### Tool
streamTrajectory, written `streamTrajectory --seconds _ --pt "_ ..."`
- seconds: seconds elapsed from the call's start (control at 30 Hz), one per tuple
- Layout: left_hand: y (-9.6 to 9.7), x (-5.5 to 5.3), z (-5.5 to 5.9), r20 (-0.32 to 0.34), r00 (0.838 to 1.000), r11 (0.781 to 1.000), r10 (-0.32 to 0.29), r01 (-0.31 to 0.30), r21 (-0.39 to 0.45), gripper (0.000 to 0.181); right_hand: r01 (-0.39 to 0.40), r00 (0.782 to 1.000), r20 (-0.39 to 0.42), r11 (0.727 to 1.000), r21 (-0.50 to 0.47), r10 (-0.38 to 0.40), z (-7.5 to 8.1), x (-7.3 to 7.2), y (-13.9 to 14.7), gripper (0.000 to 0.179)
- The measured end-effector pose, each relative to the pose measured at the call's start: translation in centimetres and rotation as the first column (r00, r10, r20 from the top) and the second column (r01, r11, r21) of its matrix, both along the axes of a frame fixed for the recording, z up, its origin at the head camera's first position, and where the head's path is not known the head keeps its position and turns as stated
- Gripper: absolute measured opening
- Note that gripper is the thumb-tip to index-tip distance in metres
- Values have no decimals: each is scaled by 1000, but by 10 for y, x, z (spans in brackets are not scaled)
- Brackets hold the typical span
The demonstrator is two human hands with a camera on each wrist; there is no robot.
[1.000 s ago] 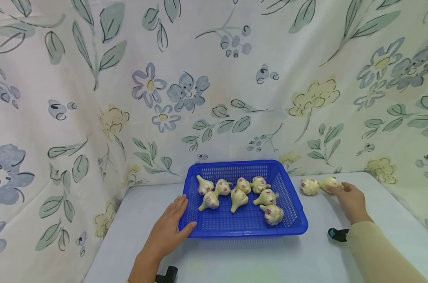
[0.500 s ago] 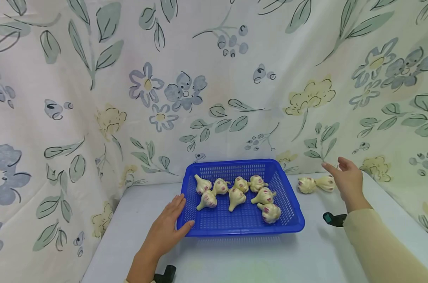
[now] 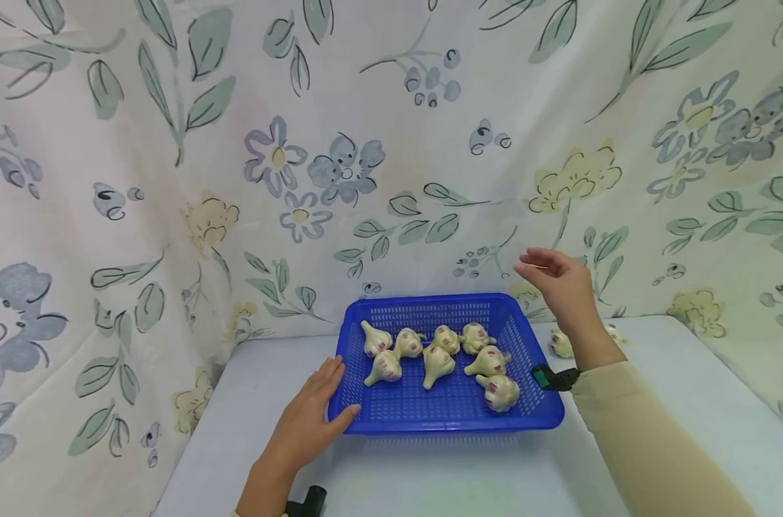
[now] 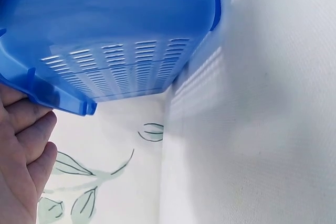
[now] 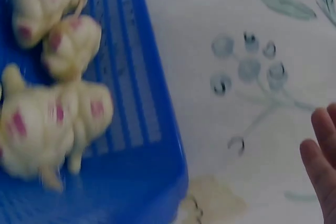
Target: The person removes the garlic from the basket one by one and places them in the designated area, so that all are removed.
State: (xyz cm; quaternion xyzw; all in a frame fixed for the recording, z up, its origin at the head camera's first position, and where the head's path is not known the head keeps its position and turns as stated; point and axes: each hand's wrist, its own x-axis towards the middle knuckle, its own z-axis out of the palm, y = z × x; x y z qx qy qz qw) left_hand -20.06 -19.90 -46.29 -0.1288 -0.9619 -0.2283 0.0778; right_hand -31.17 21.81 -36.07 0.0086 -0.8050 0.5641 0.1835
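Midair, a right hand [image 3: 559, 283] hovers near the far right corner of a blue basket [image 3: 424, 411], fingers and thumb slightly apart. The left hand [image 3: 309, 408], thumb spread from straight fingers, touches the basket's left edge. Eight bulbs [image 3: 438, 365] lie inside; two more bulbs [image 3: 560, 345], partly hidden, sit right on the table [image 3: 462, 481].

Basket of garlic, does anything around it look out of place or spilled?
Only the garlic on the table stands out: it lies right of the basket, partly hidden, while other bulbs sit inside. No spill or damage shows.
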Motion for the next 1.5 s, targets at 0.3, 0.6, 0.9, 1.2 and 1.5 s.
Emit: streamTrajectory --seconds 0.3,0.6,0.9,1.2,1.5 --pt "3 2 -5 25 1000 1000 2 -2 28 81 -321 943 65 944 -80 327 -17 -13 -63 56" --pt "5 3 -6 7 1000 998 -9 9 54 78 -366 886 177 881 -299 428 -44 -30 -106 53" --pt "3 2 -3 -38 999 998 -25 27 55 77 -451 806 231 818 -356 545 -58 -37 -144 55" --pt "2 0 0 -32 999 998 -31 33 54 77 -589 709 420 804 -88 566 -72 -34 -174 49" --pt "0 -1 0 -24 999 999 -21 22 48 76 -701 654 476 708 90 587 -80 -34 -183 45"
